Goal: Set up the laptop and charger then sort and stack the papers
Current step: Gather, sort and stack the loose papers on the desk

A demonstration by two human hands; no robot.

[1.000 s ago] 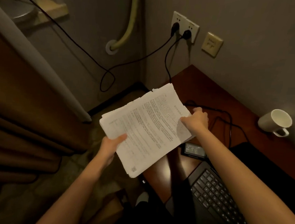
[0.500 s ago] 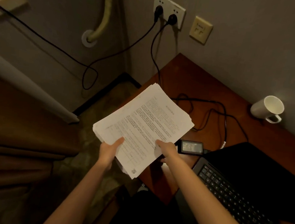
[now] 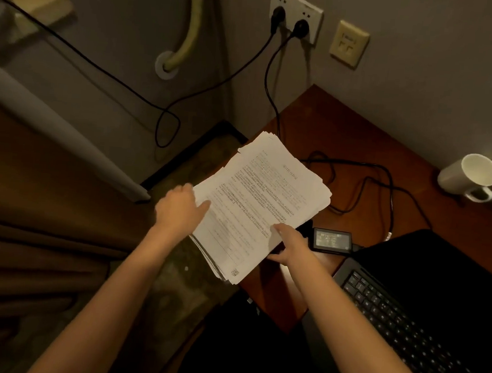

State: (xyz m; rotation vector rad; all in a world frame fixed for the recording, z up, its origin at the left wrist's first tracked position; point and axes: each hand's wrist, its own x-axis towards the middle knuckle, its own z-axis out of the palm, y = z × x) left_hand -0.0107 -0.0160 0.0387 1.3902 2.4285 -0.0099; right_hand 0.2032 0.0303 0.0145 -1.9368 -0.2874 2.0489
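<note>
The wooden counter (image 3: 345, 141) carries an open laptop (image 3: 423, 312), then the stack of papers (image 3: 261, 205) hanging over its left corner, a charger brick (image 3: 332, 240) and a white mug (image 3: 469, 177). The left hand (image 3: 180, 207) grips the stack's left edge; the right hand (image 3: 290, 244) pinches its near edge. Sliding it fully onto the wood before letting go should keep the sheets squared.

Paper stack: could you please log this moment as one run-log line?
left hand: holds paper stack | right hand: holds stack | stack: over desk corner | laptop: open
</note>
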